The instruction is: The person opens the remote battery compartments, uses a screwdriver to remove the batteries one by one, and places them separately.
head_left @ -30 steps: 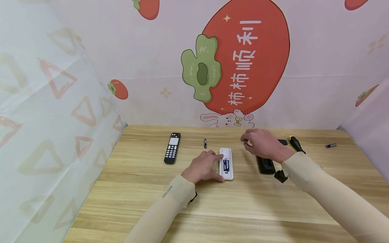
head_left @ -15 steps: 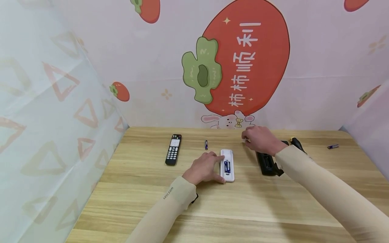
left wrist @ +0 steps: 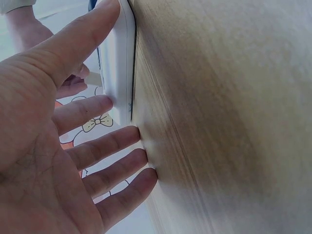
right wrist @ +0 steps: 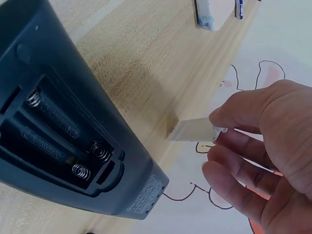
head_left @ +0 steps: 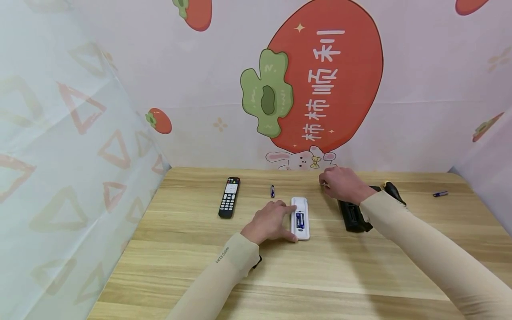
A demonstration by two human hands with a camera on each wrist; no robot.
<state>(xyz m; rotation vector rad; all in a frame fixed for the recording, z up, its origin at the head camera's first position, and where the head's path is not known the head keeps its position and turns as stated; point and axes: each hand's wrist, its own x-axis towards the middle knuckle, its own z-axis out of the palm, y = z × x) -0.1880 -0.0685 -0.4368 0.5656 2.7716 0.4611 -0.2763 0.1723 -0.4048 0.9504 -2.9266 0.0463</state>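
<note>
A white remote control lies back side up on the table, with two blue batteries in its uncovered compartment. My left hand rests beside it, thumb and index finger touching its left side and near end. In the left wrist view the other fingers stretch out with their tips at the tabletop. Right of the remote, near the table's back edge, my right hand pinches a small white battery cover between thumb and fingers. The cover stands on edge at the table surface.
A black remote with bare battery springs lies beneath the right forearm. Another black remote lies face up on the left. Loose batteries lie at the back and far right. A yellow-tipped, black-handled tool is partly hidden by the sleeve.
My right hand has shifted slightly, and its sleeve now covers more of the black remote and the tool. The left hand stays on the white remote; the whole view has tilted a little.
</note>
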